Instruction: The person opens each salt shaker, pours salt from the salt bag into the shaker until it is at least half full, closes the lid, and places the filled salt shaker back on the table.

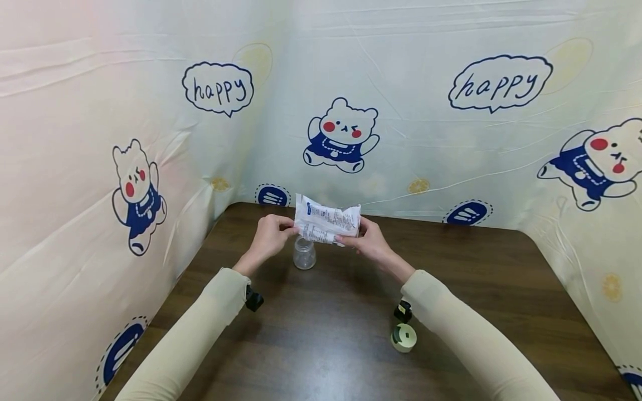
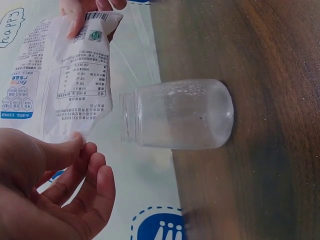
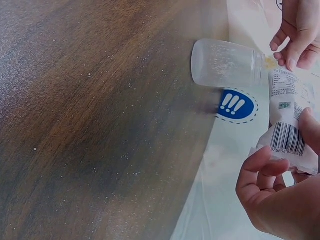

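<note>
A white printed salt bag point(image 1: 328, 220) is held tilted over the table between both hands. My left hand point(image 1: 268, 236) pinches its lower corner at the left end with thumb and index finger, the other fingers loosely curled in the left wrist view. The right hand point(image 1: 372, 242) grips the barcode end, thumb on the near face. Below the bag's left end stands a clear glass jar point(image 1: 304, 257), upright with its mouth uncovered. White specks cling to the inside of the jar point(image 2: 185, 115) in the left wrist view.
A pale yellow-green round object like a lid point(image 1: 403, 338) lies near the right forearm. Fine white grains are scattered over the dark wooden table point(image 3: 125, 115). A printed cloth curtain point(image 1: 401, 139) hangs behind and along the table's sides.
</note>
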Demonstrator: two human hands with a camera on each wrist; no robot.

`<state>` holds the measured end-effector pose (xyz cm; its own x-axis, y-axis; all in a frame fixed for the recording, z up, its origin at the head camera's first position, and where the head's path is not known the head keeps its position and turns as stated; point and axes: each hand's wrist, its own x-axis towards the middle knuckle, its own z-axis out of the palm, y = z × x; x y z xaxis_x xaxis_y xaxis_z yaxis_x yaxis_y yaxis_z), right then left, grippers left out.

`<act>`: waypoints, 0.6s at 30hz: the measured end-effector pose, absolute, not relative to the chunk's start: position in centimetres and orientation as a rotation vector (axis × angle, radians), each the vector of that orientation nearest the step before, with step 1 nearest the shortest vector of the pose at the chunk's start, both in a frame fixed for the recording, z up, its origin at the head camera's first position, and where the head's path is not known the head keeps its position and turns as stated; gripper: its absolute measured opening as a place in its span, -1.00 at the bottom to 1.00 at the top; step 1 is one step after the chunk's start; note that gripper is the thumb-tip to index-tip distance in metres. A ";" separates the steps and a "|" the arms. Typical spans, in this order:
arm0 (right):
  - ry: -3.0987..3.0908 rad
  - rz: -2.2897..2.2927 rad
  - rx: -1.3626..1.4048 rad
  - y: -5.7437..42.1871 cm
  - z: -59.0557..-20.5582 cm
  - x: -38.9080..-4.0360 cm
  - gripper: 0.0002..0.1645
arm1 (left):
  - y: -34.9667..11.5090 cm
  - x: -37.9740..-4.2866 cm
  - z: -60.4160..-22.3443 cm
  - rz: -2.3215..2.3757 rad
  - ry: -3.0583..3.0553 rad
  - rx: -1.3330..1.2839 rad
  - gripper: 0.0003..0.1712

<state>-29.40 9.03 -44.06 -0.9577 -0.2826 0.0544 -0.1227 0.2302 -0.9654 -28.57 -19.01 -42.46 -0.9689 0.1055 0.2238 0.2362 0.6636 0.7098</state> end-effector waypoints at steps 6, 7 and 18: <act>2.360 -1.834 -0.384 9.0 -44.1 -29.4 -0.43 | -19.0 -28.5 -42.4 -1.207 -2.716 -0.280 -0.82; 2.362 -1.834 -0.382 9.0 -44.0 -29.4 -0.43 | -19.0 -28.5 -42.3 -1.209 -2.718 -0.282 -0.82; 2.365 -1.834 -0.368 8.8 -43.8 -29.4 -0.44 | -19.1 -28.5 -42.3 -1.194 -2.714 -0.283 -0.82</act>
<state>-29.37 8.77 -43.83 -0.9625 -0.2669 0.0496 -0.1145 0.2333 -0.9656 -28.51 -19.06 -42.32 -0.9688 0.1069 0.2236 0.2371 0.6628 0.7103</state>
